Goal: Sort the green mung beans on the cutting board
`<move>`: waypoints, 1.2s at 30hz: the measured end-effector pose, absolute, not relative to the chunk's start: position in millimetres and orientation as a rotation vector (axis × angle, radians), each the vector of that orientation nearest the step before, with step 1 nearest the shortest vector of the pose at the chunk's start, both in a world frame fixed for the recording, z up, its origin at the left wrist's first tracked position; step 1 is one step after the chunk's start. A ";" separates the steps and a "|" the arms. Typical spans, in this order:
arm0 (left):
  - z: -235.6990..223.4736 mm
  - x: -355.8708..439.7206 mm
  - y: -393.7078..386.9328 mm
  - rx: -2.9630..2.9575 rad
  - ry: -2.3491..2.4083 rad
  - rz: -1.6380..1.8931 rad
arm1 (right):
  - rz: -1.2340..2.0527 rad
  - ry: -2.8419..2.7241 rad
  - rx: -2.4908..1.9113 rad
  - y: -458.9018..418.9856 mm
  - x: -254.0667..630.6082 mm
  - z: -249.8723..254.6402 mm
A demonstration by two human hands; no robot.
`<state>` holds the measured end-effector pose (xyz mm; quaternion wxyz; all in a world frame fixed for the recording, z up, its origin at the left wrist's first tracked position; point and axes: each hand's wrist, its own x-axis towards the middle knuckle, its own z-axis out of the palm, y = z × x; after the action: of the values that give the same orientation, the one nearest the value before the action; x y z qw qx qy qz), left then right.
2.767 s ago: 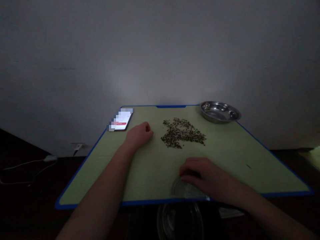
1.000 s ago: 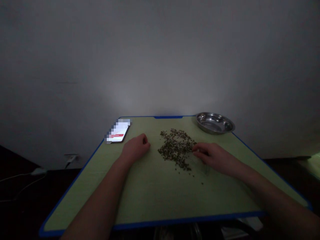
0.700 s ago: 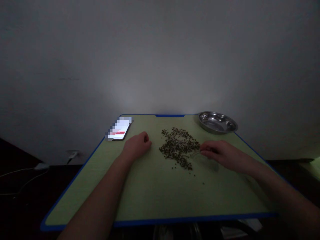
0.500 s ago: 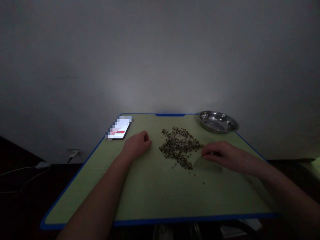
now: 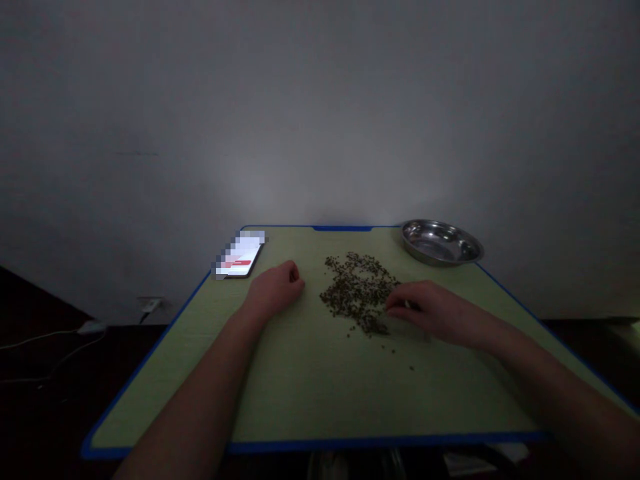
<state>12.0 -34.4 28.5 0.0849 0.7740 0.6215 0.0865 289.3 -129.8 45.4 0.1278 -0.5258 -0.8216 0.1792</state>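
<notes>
Small dark grains (image 5: 357, 287), like dried seeds or peppercorns, lie in a loose spread across the middle of the table. At their right edge is my right hand (image 5: 425, 307), fingers pinched. A pale bit (image 5: 409, 304) shows between thumb and fingers. It seems to belong to a clear, curved-edged piece seen more plainly earlier; now most of that piece is blurred or hidden. My left hand (image 5: 275, 288) rests on the tabletop left of the grains, curled into a fist, with nothing visible in it.
A shiny metal bowl (image 5: 440, 259) stands at the back right. On the back left lies a phone (image 5: 243, 265) with its screen lit. The green table (image 5: 300, 387) has a blue rim and stands by a grey wall. A plug and cables (image 5: 93, 327) are at the lower left.
My right hand has moved left, onto the edge of the grains, and the clear piece beneath it shows less. My left hand has stayed in place.
</notes>
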 end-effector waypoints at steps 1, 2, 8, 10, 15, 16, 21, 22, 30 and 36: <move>28.5 12.0 -34.4 2.306 1.856 0.257 | 0.499 -2.391 -1.533 -128.5 287.1 46.0; 28.6 12.1 -34.4 2.303 1.861 0.256 | 0.479 -2.391 -1.544 -127.3 285.2 46.9; 29.2 12.9 -35.7 2.303 1.869 0.255 | 0.528 -2.436 -1.499 -123.0 291.0 53.6; 29.2 13.2 -35.9 2.298 1.875 0.249 | 0.595 -2.437 -1.462 -123.3 299.3 54.0; 28.8 13.7 -35.4 2.303 1.886 0.245 | 0.752 -2.428 -1.459 -125.9 314.1 51.0; 29.0 13.7 -35.4 2.302 1.884 0.247 | 0.774 -2.429 -1.460 -126.2 315.2 50.1; 30.2 13.9 -36.2 2.302 1.869 0.246 | 0.822 -2.426 -1.490 -128.0 316.2 44.8; 30.3 13.9 -36.3 2.301 1.871 0.249 | 0.829 -2.424 -1.494 -128.5 315.9 43.9; 28.4 12.6 -36.0 2.312 1.866 0.267 | 0.737 -2.333 -1.554 -129.2 304.8 40.3; 27.5 11.9 -35.1 2.313 1.857 0.276 | 0.735 -2.344 -1.521 -129.7 314.4 41.3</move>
<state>11.9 -35.1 27.5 0.0812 0.7738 0.6213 0.0924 314.4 -129.7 41.3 0.1260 -0.5224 -0.8047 0.2523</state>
